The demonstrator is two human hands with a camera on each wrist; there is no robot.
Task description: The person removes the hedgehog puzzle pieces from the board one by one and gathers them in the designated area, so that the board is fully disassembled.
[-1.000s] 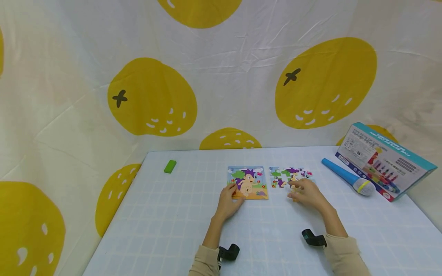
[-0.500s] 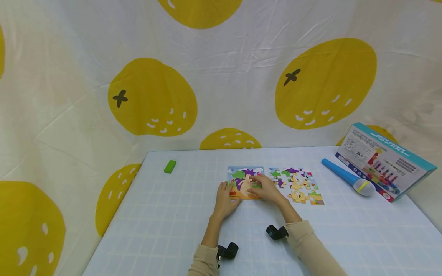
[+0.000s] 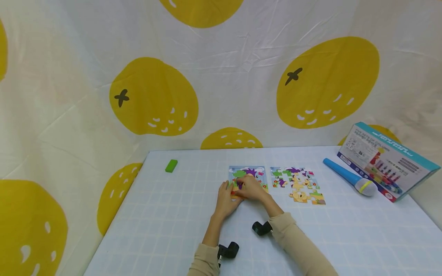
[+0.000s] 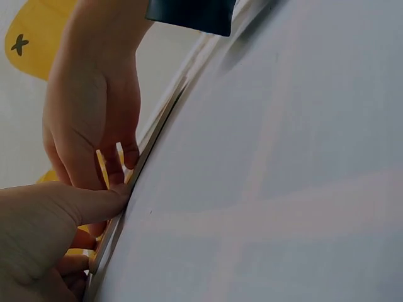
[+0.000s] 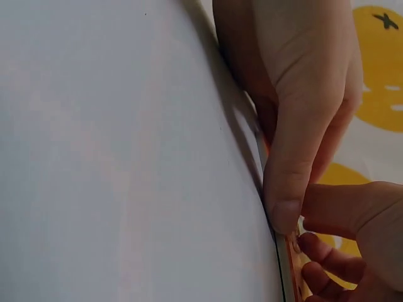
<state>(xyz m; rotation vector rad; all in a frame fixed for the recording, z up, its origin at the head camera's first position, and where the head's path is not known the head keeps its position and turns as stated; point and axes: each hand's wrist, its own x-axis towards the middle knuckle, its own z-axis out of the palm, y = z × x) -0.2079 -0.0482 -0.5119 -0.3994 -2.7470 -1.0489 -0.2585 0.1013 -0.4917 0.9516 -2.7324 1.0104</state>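
A square hedgehog puzzle board (image 3: 261, 173) lies flat near the table's middle. My left hand (image 3: 225, 200) grips its lower left corner, thumb at the near edge and fingers along the left side. Over the board's left half, my right hand (image 3: 253, 189) reaches in with thumb and fingertips brought together on a puzzle piece, which the fingers mostly hide. In the left wrist view, the left thumb (image 4: 104, 204) meets the board's edge beside the right fingers. The right wrist view has the right thumb (image 5: 286, 214) pointing down at that edge.
Loose puzzle pieces (image 3: 297, 182) lie grouped just right of the board. Farther right are a blue toy microphone (image 3: 347, 175) and a leaning box (image 3: 386, 161) with a teal edge. A green block (image 3: 171, 165) lies at the back left of the table (image 3: 145, 226).
My right hand has moved left from the loose pieces onto the board, ending beside the left hand. The lower loose pieces now show. My left hand stays at the board's corner.
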